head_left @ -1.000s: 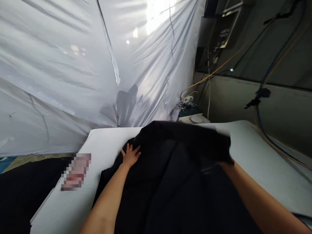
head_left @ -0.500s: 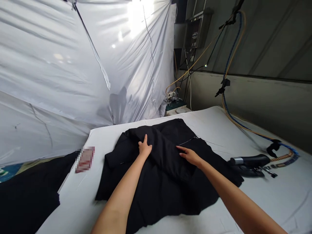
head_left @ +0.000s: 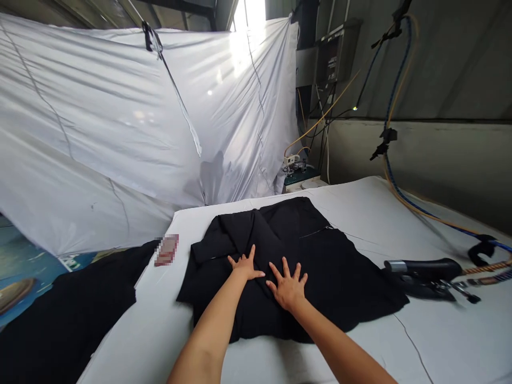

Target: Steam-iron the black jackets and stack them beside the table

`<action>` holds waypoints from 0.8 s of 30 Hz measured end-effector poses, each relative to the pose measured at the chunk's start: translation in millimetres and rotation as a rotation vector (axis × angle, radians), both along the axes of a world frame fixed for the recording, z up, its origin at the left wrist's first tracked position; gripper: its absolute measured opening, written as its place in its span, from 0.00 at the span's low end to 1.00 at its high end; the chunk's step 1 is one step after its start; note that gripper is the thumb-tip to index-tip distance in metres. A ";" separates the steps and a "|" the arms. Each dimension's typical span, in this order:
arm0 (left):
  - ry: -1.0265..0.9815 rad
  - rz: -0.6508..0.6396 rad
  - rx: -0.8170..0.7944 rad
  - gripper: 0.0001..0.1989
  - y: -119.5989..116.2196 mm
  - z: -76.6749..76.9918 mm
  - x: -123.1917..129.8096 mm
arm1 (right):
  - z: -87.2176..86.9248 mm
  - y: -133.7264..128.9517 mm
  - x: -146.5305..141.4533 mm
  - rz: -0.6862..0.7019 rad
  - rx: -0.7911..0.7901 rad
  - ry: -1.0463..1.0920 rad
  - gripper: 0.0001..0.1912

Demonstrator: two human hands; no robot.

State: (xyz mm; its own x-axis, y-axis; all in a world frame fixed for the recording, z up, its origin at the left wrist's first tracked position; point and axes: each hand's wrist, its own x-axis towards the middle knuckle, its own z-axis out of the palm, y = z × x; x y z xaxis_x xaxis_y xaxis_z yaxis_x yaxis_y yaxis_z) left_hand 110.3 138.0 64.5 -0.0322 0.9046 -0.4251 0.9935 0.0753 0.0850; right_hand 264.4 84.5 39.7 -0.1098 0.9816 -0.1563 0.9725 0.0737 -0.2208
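A black garment [head_left: 336, 272] lies spread and partly folded over itself on the white-covered table [head_left: 152, 320]. A zip shows at its upper right. My left hand [head_left: 245, 266] rests on the folded part near the middle, its fingers spread. Just to the right, my right hand [head_left: 288, 288] lies palm down on the same cloth with its fingers wide apart. Neither hand grips the cloth. The two hands are close together but do not touch.
An iron [head_left: 426, 269] with blue and orange hoses sits on the table's right side. A pixelated reddish item [head_left: 167, 250] lies at the left edge. More black cloth [head_left: 80, 298] hangs beyond that edge. Behind stands a white sheet [head_left: 140, 122]; one loose thread lies front right.
Both hands have moved nearer to me on the garment, the right one also leftward, and its fingers are now spread. The garment's near part has been drawn in and lies flatter. The view has shifted left.
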 end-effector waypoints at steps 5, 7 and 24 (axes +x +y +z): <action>0.025 -0.079 0.295 0.43 6.0 6.4 -17.3 | -28.6 -5.9 2.7 0.000 0.095 -0.022 0.33; 0.016 -0.155 0.441 0.38 19.9 6.9 -23.1 | -32.0 -4.8 3.7 -0.014 0.123 -0.023 0.32; -0.221 -0.394 0.344 0.29 241.2 32.3 -11.7 | -7.8 -65.4 41.1 -1.102 0.146 0.050 0.53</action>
State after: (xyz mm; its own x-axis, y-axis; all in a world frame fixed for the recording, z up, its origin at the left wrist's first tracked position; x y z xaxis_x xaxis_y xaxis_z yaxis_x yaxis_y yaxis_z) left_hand 98.5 379.3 96.8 0.3921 0.9179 -0.0616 0.8967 -0.3664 0.2484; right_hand 305.5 19.1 31.9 0.8307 0.5544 -0.0509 0.5118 -0.7965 -0.3218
